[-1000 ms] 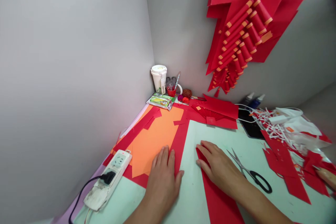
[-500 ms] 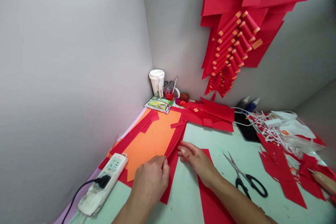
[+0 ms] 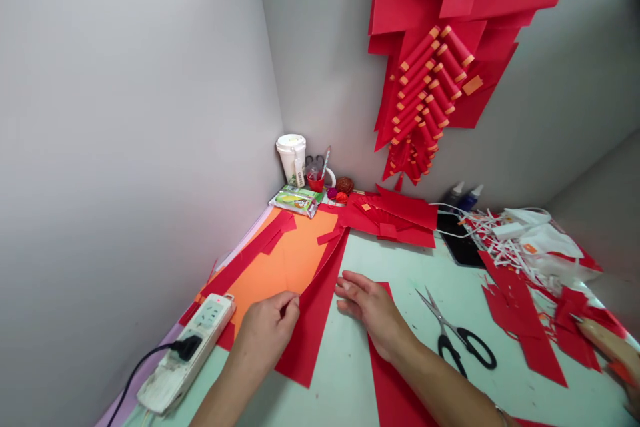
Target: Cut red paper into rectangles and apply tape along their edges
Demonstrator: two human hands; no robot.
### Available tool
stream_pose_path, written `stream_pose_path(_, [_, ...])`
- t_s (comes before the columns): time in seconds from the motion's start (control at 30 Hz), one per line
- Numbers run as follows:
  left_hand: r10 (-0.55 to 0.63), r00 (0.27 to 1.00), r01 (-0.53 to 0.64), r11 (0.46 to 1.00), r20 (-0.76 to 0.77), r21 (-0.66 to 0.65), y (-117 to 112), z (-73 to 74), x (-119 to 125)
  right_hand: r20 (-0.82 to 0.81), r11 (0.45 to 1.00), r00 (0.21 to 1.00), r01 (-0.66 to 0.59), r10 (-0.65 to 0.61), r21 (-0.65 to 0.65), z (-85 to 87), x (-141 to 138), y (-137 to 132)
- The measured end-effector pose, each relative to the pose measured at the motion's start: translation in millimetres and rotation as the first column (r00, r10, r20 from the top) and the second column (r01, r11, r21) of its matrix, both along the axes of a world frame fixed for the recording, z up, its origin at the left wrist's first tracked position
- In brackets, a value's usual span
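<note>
Here at the pale green table (image 3: pixel 345 380), the left hand (image 3: pixel 270 327) has the action: thumb and fingers pinched tight on the raised edge of a long, flat sheet of red paper (image 3: pixel 311 330). That sheet lies right between the two hands, its far end reaching toward the red paper pieces by the wall, the large orange paper sheet (image 3: pixel 285 250) just to its left.

Across from it, the right hand (image 3: pixel 373 310), fingers loosely parted, the tips just beside the sheet's right edge; whether they touch it, I can't tell from here. Under that forearm, a second red paper strip (image 3: pixel 385 360) runs toward the near edge.

Over to the right, a pair of steel scissors with black handles (image 3: pixel 453 328) rests flat, blades apart. Far left, a white plastic power strip (image 3: pixel 165 377) carries a black plug (image 3: pixel 187 348). And up on the grey wall hang rows of red paper rolls with orange ends (image 3: pixel 440 90)!
</note>
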State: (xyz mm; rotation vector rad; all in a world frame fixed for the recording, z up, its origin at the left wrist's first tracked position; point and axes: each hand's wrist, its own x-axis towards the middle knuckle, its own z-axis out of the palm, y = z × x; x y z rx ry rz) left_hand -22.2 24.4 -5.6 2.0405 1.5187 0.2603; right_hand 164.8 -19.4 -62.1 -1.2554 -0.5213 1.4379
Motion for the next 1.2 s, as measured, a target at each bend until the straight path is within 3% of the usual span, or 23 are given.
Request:
stream_pose_path(0.23, [0.022,0.997,-0.022,1.0,0.078,-0.004,0,-0.9,-2,-0.15,0.998,0.987,0.054,-0.059,-0.037,0.6,5,5])
stream_pose_path(0.4, [0.003,0.994,-0.002,1.0,0.105,-0.018,2,3.6,-3,-0.147,0.999,0.989,-0.015,0.009,-0.037,2.0,0,7])
stream_pose_path(0.6, [-0.014,0.985,0.024,0.998,-0.172,0.056,-5,-0.1,4,-0.015,0.977,0.977,-0.211,0.211,-0.001,0.1,-20,10])
stream_pose_path(0.73, [0.018,0.902,0.024,0.996,-0.43,0.09,-9,3.2,15,0.081,0.955,0.953,-0.287,0.292,-0.068,-3.8,-29,16])
stream_pose_path(0.83, [0.035,0.857,0.022,0.994,-0.515,0.106,-11,5.5,21,0.124,0.944,0.939,-0.306,0.321,-0.122,-3.8,-31,20])
stream_pose_path(1.0, [0.043,0.872,0.021,0.992,-0.487,0.126,-19,-5.1,28,0.144,0.933,0.928,-0.321,0.344,-0.163,-1.7,-33,22])
stream_pose_path(1.2, [-0.014,0.944,0.068,0.986,-0.329,0.153,-39,-26.8,33,0.171,0.931,0.92,-0.327,0.353,-0.165,-6.1,-38,23])
